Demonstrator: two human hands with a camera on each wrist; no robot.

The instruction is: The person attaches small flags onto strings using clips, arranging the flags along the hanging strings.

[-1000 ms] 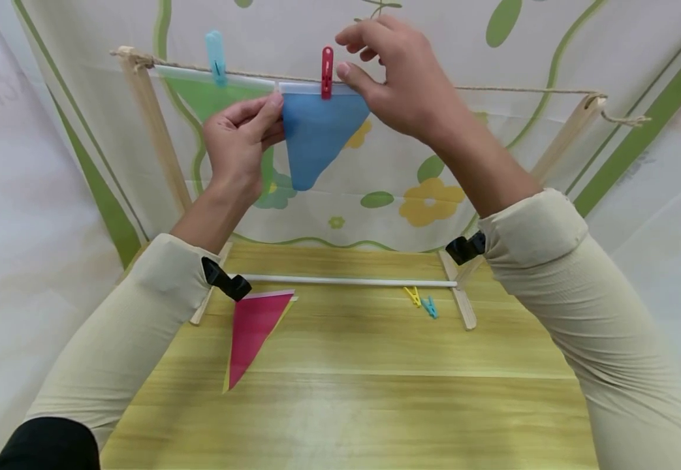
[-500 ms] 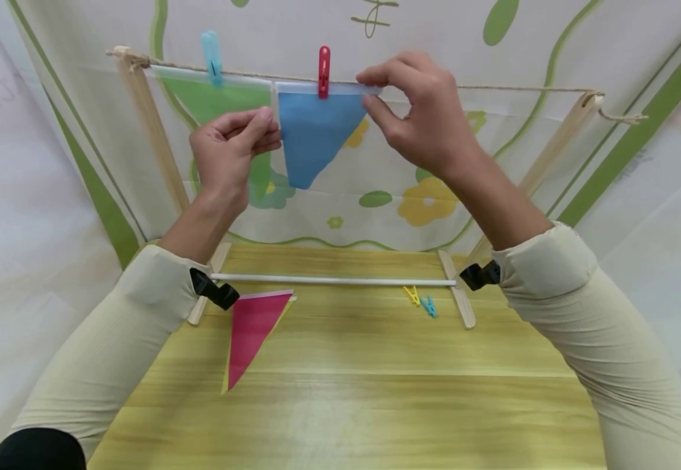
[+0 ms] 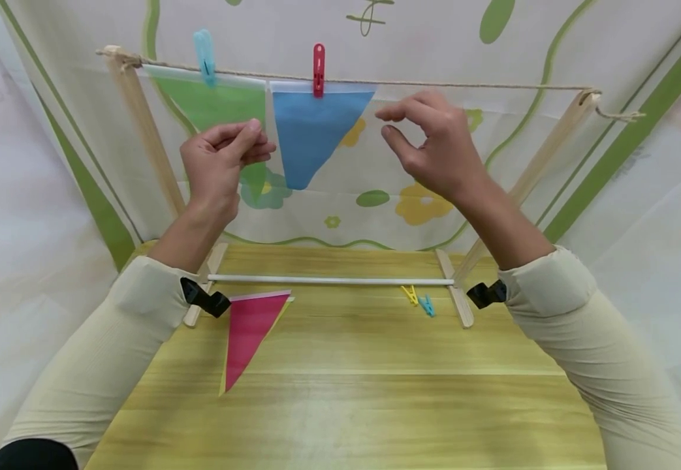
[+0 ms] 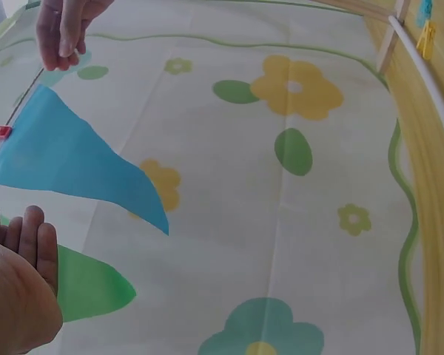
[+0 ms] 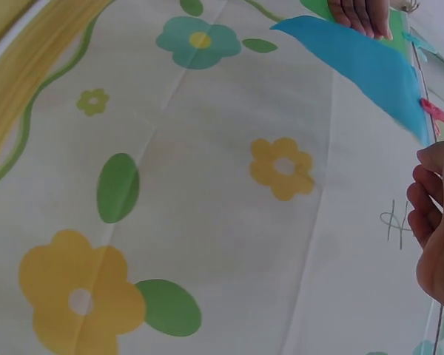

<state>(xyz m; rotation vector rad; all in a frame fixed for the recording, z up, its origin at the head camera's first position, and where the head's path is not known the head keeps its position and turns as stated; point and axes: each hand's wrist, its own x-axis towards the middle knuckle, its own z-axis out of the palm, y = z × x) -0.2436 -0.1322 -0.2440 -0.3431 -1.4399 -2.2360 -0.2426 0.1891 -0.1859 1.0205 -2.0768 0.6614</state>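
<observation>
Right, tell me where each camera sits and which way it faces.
Head: worn on the head, facing forward and down at the table, blue flag and string; left hand, right hand and both sleeves show.
Left wrist: on that wrist, facing the flowered backdrop and blue flag, image turned sideways; left hand at lower left, right hand at top.
Right wrist: on that wrist, facing the same backdrop, also sideways; right hand at right edge, left hand at top.
Both wrist views share the blue flag, red clothespin and both hands.

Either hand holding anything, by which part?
Nothing is held: left hand and right hand are empty; the red plastic clothespin grips the blue triangular flag by its top edge.
</observation>
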